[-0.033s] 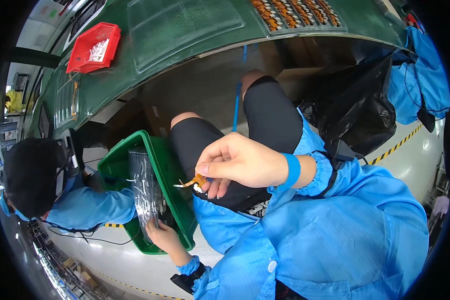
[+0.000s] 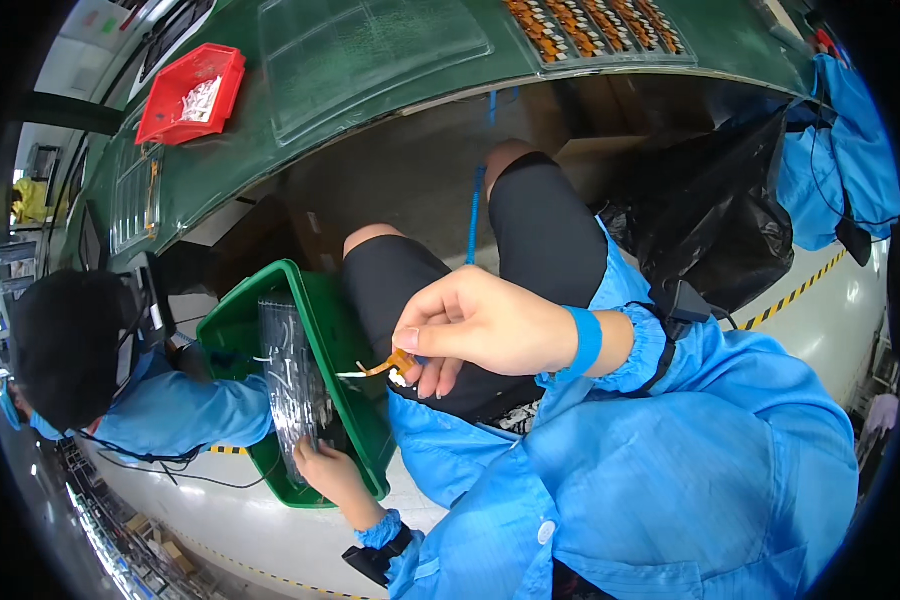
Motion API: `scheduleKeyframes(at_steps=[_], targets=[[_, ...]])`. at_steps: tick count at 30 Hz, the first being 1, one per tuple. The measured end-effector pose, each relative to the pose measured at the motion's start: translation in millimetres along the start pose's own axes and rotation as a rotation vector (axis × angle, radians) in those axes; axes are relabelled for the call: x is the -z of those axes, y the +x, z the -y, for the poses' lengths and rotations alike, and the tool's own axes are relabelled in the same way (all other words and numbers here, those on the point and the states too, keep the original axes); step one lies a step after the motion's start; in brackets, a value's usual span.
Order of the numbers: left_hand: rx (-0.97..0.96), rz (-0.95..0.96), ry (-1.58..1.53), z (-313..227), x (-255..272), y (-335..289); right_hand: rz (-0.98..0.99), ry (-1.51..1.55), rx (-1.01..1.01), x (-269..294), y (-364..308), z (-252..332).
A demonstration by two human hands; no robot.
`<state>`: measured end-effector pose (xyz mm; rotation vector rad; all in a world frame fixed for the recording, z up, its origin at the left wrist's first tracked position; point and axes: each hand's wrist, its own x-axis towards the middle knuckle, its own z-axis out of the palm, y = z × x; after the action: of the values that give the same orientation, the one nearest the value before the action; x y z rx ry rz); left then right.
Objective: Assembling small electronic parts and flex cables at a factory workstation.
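Right-hand fingers [image 2: 408, 341] pinch an orange flexible strip [image 2: 399, 361], its pale end [image 2: 351, 375] jutting left.

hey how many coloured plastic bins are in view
2: a red bin on the green workbench at upper left, and a green bin beside the person's left leg. Others may be hidden under the workbench.

The head view came from the left of two fisheye cameras worn on the person's head, facing steeply down past the chest [image 2: 660, 470] to the lap [image 2: 395, 275], with the right hand [image 2: 485, 320] close below and the left hand [image 2: 332, 475] a little farther off; the bench [image 2: 210, 180] arced across the top at greater range, while straight edges bowed toward a black rim
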<state>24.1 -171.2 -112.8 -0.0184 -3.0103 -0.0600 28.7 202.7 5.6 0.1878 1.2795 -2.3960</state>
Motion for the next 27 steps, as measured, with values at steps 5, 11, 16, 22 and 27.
scheduleKeyframes(at_steps=[5,11,16,22,27], targets=[[-0.271,-0.159,-0.481,-101.2,62.0,4.7,0.006,-0.014,0.025,-6.9,3.3,-4.2],[-0.753,-0.435,-0.754,-173.3,95.7,8.8,0.043,-0.125,0.015,-10.7,3.6,-10.6],[-0.760,-0.345,-0.741,-176.9,97.7,19.2,0.035,-0.166,0.019,-8.6,2.0,-9.3],[-0.725,-0.244,-0.784,-176.6,96.6,20.4,0.035,-0.236,0.020,-5.9,1.0,-5.6],[-0.583,0.055,-0.975,-175.6,100.5,24.2,-0.006,-0.556,0.288,-4.6,-1.3,-6.3]])
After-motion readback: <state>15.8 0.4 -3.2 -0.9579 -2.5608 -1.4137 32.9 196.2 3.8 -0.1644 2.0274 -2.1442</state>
